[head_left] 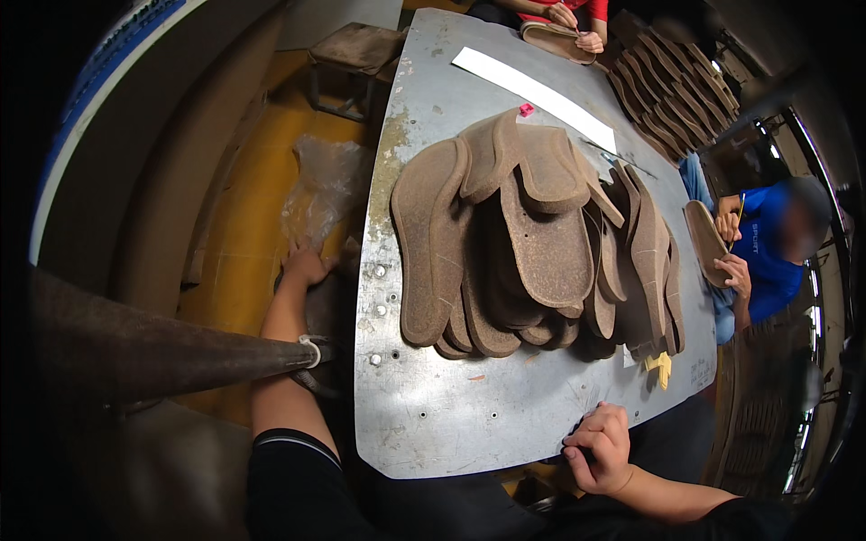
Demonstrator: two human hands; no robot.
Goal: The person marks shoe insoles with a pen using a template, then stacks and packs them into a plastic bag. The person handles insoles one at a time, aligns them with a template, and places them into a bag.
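My left hand [307,263] reaches out past the table's left edge, its fingers at the lower end of a crumpled clear plastic bag [323,176] and closed on it; the fingertips are partly hidden by the film. My right hand [603,448] rests at the table's near edge with its fingers curled in. Something dark shows beside that thumb, too small to name. In front of me a heap of brown cork footbeds [550,248] covers the middle of the metal table [451,397], several of them stacked and leaning on one another.
A long white strip [541,95] and a small pink object [526,110] lie beyond the heap. Yellow pieces [663,368] lie at its right. Two co-workers each hold a footbed. A dark pole [207,352] crosses near my left arm; a stool [356,50] stands at far left.
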